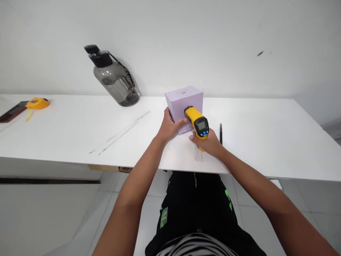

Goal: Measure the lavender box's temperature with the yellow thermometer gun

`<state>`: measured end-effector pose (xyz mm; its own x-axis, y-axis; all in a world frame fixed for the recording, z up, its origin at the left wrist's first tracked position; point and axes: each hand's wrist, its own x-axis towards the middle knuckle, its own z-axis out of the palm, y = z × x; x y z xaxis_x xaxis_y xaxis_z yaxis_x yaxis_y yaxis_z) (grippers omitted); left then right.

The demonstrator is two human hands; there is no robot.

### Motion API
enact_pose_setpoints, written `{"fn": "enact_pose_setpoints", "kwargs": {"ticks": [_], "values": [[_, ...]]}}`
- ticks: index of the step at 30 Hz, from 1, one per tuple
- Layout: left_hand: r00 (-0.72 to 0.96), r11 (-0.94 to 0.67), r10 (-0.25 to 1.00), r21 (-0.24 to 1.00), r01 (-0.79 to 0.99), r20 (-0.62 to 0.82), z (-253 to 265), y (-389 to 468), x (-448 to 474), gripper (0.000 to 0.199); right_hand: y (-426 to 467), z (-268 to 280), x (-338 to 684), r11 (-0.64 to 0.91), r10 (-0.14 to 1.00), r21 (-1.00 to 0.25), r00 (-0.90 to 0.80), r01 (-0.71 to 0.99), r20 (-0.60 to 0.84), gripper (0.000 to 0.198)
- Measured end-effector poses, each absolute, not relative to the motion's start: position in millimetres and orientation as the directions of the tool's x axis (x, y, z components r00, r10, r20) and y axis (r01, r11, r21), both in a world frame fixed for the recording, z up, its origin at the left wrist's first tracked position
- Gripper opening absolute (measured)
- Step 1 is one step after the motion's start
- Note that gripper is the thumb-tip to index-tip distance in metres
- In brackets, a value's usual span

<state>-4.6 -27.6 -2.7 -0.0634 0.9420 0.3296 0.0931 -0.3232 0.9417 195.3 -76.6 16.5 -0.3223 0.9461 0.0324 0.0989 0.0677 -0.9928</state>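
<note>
In the head view, your left hand (169, 126) is clamping around the left side of a lilac box (178, 108), with the thumb lying across its near face. The box is standing at the middle of the white bench (266, 135), towards the far edge. Your right hand (210, 142) is closing around the handle of a yellow thermometer gun (195, 116), which is pointing at that near face; you cannot tell whether its nose is touching. A black pen (221, 133) is lying just right of this hand. Farther left, a grey bottle (117, 82) is standing beside the wall (213, 42), and a yellow tape measure (37, 103) is resting at the far left.
</note>
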Motion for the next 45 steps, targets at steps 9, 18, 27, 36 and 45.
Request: {"fn": "enact_pose_setpoints", "kwargs": {"ticks": [9,18,27,36,45], "values": [[-0.064,-0.249,0.964,0.961,0.124,0.258,2.9,-31.2,-4.5,0.085,-73.1,11.3,193.8,0.059,0.947,-0.991,-0.32,0.118,0.018,0.034],[-0.095,-0.214,0.97,0.97,0.114,0.225,4.7,-32.1,-4.3,0.085,-71.1,9.3,192.4,0.048,0.948,-0.99,-0.318,0.134,0.003,0.033],[-0.092,-0.226,0.967,0.966,0.127,0.238,3.3,-31.9,-4.9,0.083,-70.8,8.3,192.0,0.068,0.944,-0.992,-0.329,0.108,0.029,0.029],[-0.095,-0.221,0.968,0.968,0.121,0.233,5.3,-32.4,-4.1,0.083,-71.3,9.4,192.1,0.017,0.944,-0.994,-0.329,0.109,-0.02,0.032],[-0.097,-0.21,0.97,0.969,0.129,0.223,2.5,-32.5,-5.1,0.083,-72.4,10.4,191.3,0.063,0.94,-0.993,-0.341,0.1,0.025,0.029]]}}
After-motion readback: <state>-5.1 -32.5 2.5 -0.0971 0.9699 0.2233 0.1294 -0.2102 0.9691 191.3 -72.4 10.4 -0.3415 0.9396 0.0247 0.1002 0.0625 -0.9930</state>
